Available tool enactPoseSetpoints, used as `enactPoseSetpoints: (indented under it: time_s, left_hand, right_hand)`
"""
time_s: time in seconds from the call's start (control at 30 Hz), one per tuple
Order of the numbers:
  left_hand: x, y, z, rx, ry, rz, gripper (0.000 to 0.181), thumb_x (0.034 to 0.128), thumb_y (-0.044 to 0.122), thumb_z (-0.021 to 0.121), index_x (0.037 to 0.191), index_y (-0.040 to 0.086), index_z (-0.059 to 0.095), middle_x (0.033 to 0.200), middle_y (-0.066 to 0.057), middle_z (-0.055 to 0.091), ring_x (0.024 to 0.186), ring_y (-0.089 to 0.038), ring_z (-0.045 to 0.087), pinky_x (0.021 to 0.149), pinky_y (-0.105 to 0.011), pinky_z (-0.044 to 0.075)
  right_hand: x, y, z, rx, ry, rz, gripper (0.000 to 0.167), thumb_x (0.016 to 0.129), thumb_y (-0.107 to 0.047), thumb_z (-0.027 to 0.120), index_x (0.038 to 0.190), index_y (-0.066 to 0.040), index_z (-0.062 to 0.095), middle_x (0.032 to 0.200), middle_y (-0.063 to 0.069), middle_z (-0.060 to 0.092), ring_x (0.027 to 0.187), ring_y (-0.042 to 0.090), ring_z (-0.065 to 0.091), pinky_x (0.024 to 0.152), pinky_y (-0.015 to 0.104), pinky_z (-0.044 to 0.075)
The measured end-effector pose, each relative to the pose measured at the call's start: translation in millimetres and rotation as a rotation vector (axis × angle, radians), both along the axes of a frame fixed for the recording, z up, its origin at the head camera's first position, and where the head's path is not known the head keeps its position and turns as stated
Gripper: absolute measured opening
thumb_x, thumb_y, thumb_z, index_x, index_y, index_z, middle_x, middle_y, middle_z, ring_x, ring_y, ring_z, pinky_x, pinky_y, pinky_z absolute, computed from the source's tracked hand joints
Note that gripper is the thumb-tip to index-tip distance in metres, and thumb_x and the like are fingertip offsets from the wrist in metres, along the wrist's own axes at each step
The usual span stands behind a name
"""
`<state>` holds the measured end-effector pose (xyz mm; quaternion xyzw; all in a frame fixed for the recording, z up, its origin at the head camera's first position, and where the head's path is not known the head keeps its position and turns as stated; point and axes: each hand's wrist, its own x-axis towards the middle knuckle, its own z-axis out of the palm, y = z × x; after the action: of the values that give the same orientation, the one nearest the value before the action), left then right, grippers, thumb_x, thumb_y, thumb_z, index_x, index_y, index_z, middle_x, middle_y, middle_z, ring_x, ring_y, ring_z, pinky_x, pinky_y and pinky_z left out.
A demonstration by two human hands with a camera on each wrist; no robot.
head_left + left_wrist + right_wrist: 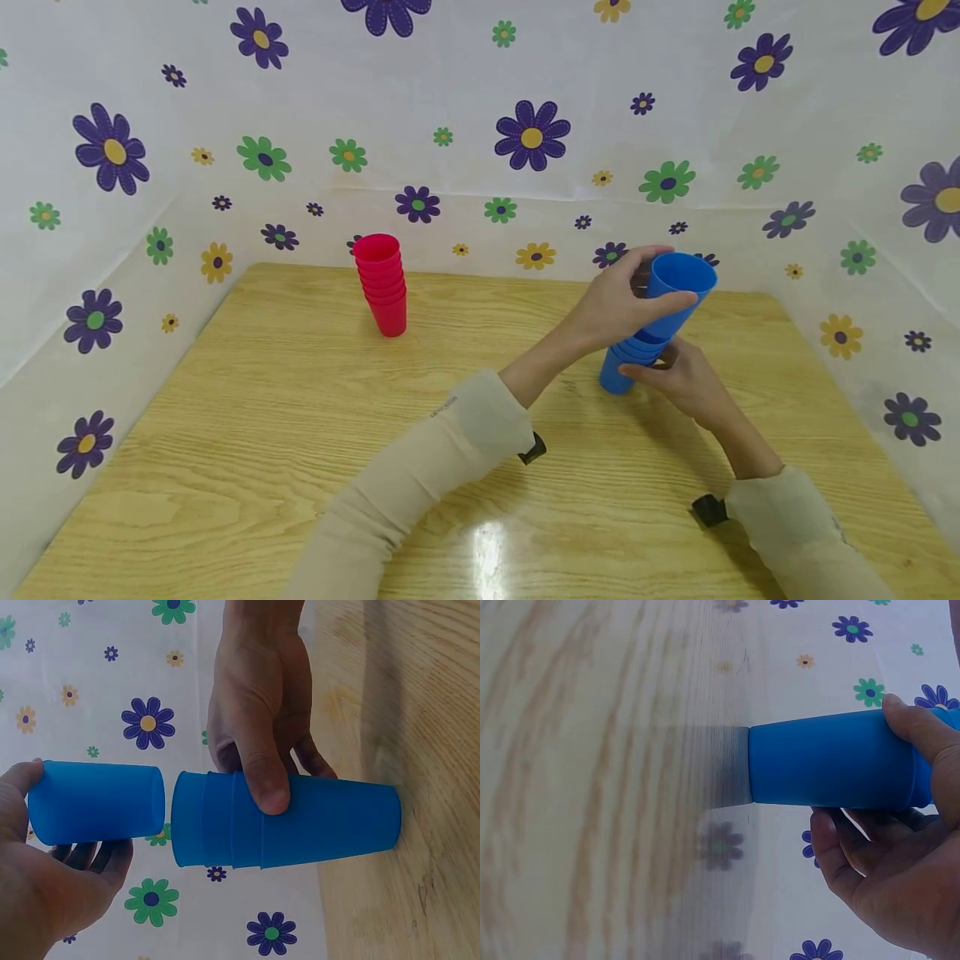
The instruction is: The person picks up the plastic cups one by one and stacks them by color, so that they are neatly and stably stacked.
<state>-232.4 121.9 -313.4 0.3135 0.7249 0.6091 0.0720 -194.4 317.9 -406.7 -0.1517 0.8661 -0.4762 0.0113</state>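
Note:
My left hand (618, 296) holds a single blue plastic cup (678, 304) by its side, mouth up, over a nested stack of blue cups (617, 373). A narrow gap parts the cup's base from the stack's top rim in the left wrist view, where the single cup (97, 802) and stack (330, 821) both show. Thumb and fingers of my right hand (693, 383) grip the stack around its side. The stack's base (802, 765) meets the tabletop in the right wrist view. To the left stands a nested stack of red cups (388, 312).
A wooden table (300, 450) spreads beneath both arms. White cloth with printed flowers (450, 100) walls the back and both sides. Black straps (708, 510) show at the wrists, below beige sleeves (420, 467).

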Motion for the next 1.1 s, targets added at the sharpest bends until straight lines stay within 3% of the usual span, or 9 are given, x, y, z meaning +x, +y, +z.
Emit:
enactPoseSetpoints:
  time_s: [0.47, 1.1]
  left_hand:
    - [-5.9, 1.4, -19.6, 0.012, 0.023, 0.003, 0.066, 0.0975, 0.029, 0.072, 0.154, 0.011, 0.043, 0.140, -0.009, 0.060, 0.118, -0.012, 0.060, 0.095, -0.022, 0.051]
    - [-6.2, -2.6, -33.4, 0.013, -0.007, -0.013, 0.069, 0.0972, 0.030, 0.073, 0.156, 0.012, 0.042, 0.143, -0.010, 0.058, 0.122, -0.014, 0.060, 0.098, -0.026, 0.051]
  right_hand:
    - [0.1, 0, 1.0, 0.013, 0.002, -0.001, 0.074, 0.099, -0.015, 0.071, 0.158, 0.001, 0.029, 0.149, 0.029, 0.049, 0.132, 0.051, 0.052, 0.105, 0.067, 0.043]
    - [0.8, -1, 0.1, 0.026, 0.007, -0.012, 0.077, 0.099, -0.015, 0.072, 0.158, 0.003, 0.026, 0.150, 0.032, 0.045, 0.132, 0.055, 0.049, 0.105, 0.069, 0.041]
